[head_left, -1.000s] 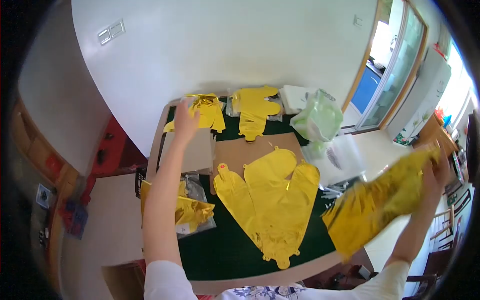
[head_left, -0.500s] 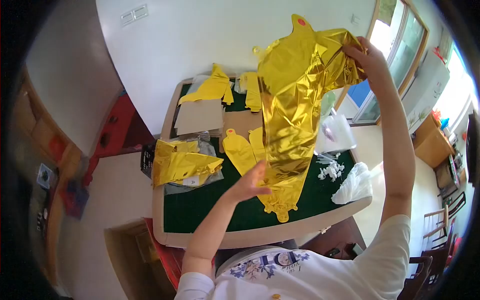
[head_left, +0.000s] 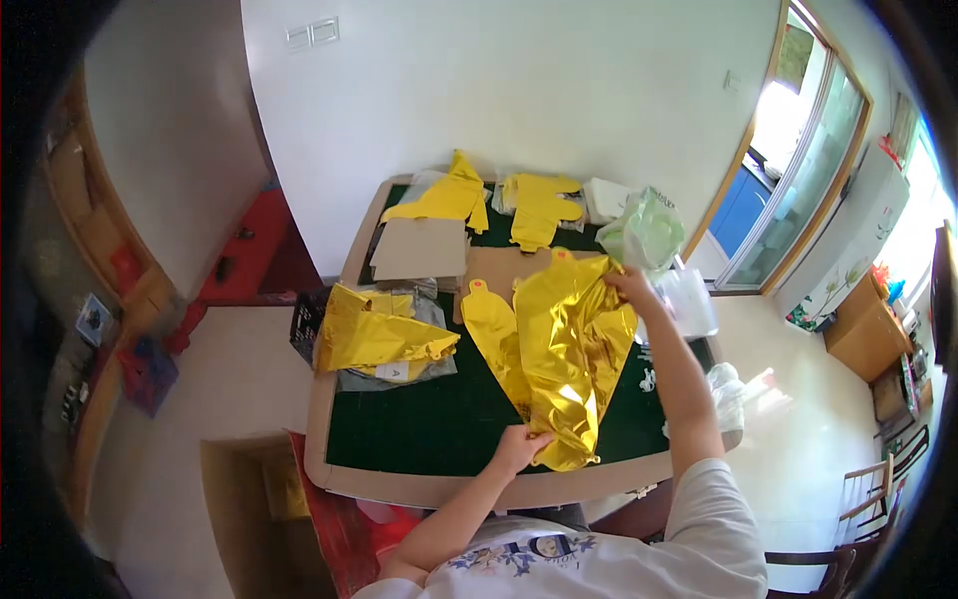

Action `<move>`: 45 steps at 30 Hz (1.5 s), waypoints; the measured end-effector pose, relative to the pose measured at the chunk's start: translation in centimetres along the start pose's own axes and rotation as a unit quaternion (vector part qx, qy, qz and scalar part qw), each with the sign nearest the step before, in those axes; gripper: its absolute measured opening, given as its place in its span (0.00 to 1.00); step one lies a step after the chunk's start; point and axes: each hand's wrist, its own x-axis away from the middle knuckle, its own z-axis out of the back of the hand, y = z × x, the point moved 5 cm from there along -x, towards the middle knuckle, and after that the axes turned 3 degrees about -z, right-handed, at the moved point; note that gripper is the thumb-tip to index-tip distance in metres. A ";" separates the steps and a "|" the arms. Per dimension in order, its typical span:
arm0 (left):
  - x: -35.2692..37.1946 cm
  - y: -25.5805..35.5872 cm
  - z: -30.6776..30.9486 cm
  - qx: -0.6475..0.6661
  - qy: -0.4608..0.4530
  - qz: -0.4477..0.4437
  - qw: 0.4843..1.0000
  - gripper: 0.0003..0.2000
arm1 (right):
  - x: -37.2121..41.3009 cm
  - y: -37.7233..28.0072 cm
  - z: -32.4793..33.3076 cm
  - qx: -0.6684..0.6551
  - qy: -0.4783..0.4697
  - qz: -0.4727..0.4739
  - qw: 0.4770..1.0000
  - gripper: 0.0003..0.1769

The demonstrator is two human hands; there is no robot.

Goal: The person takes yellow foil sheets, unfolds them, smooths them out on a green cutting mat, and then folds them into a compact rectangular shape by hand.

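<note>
A shiny gold foil balloon (head_left: 561, 349), uninflated and creased, is spread over the front middle of the green-topped table (head_left: 399, 434). My right hand (head_left: 631, 286) grips its upper right edge. Closer to me, my left hand (head_left: 519, 449) pinches its lower left edge near the table's front rim. Beneath it, another flat gold foil balloon (head_left: 489, 324) with a red dot on its tab sticks out to the left. More gold foil shows on the right, partly covered by the held balloon and my right arm.
Left on the table, folded gold foil (head_left: 384, 334) lies on a clear bag. Behind it are cardboard sheets (head_left: 419, 248) and gold foil pieces (head_left: 544, 208). A pale green plastic bag (head_left: 644, 232) and a white bag (head_left: 726, 394) lie right. An open carton (head_left: 235, 499) stands on the floor.
The gold balloon, held up high by my right hand, has come down onto the table. My left hand, open before, has moved to its lower edge and closed on it.
</note>
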 end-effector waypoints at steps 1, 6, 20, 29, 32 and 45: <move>-0.7 -1.0 0.0 0.010 0.001 -0.012 1.000 0.12 | -0.2 0.3 -0.7 0.009 -0.014 -0.002 1.000 0.17; -2.0 -2.2 0.4 0.002 0.021 -0.007 1.000 0.12 | -2.3 0.2 -1.3 0.063 -0.037 0.003 0.997 0.17; -3.2 -1.8 0.8 0.008 -0.037 0.048 0.998 0.13 | 14.6 7.5 -3.2 0.270 0.146 0.264 0.914 0.15; -2.5 7.8 3.6 -0.513 0.137 -0.211 0.821 0.21 | 14.7 9.1 -3.3 0.286 0.163 0.256 0.909 0.12; -6.5 6.1 0.9 -0.619 0.143 -0.294 0.714 0.29 | 15.0 8.7 -3.7 0.320 0.167 0.246 0.899 0.14; -13.3 3.2 -0.7 -0.641 0.002 -0.226 0.733 0.32 | 14.7 9.2 -3.9 0.332 0.154 0.265 0.892 0.14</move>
